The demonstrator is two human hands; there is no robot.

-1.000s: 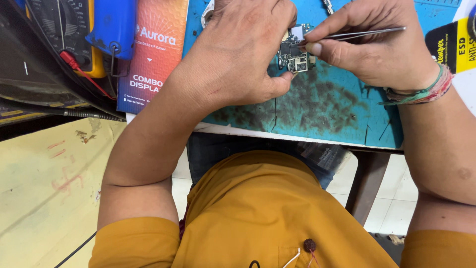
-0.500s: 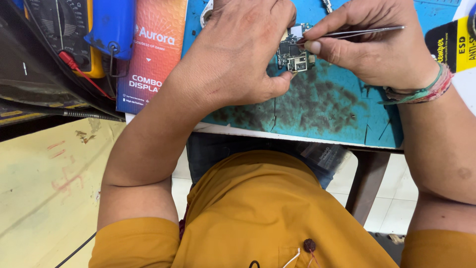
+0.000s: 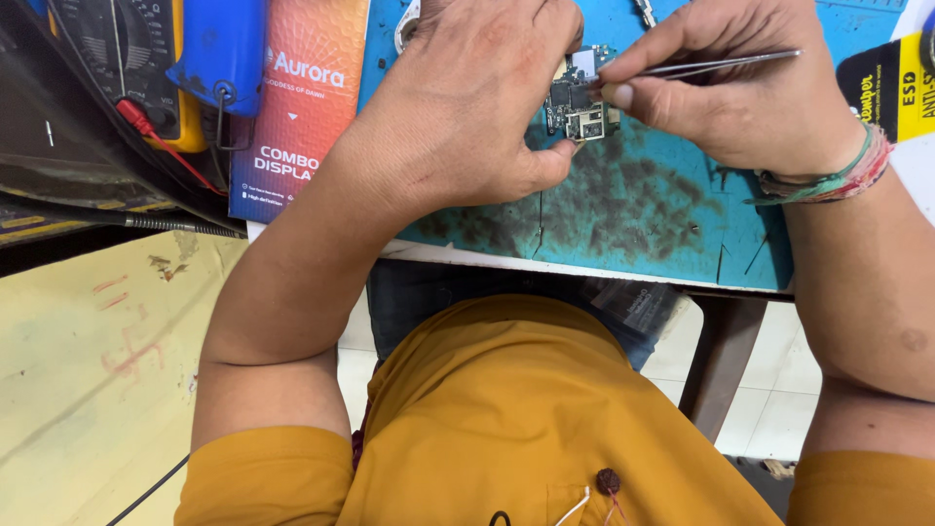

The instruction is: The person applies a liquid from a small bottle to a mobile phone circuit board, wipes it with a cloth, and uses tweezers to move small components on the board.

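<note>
Item 1. Mustard-yellow cotton shirt (image 3: 487, 429), nearest the camera; the wearer sits close against the table edge, which lets both forearms rest forward over the work.

Item 2. Teal rubber work mat (image 3: 633, 209), scuffed and darkly stained, spread at the front of the table. Judged to serve as a non-slip, protective bed for small parts.

Item 3. Left hand (image 3: 477, 107), laid on the mat, fingers curled and thumb pressed in, pinching the small green-and-silver circuit board (image 3: 577, 102) by its left edge. The hold appears meant to keep the board still.

Item 4. The circuit board sits on the mat's upper middle, between the two hands, its component side up.

Item 5. Right hand (image 3: 750, 93), wrist wrapped in coloured thread bands (image 3: 828, 180), fingers pressed together around slim steel tweezers (image 3: 721, 66). The tips point left to the board's upper right edge; whether they grip a part cannot be told.

Item 6. Orange-and-blue cardboard box (image 3: 297, 107), left of the mat.

Item 7. Yellow-cased multimeter (image 3: 127, 58) with a red lead (image 3: 166, 146), far left, beside a blue plastic tool (image 3: 219, 44); kept within reach, off the mat.
</note>
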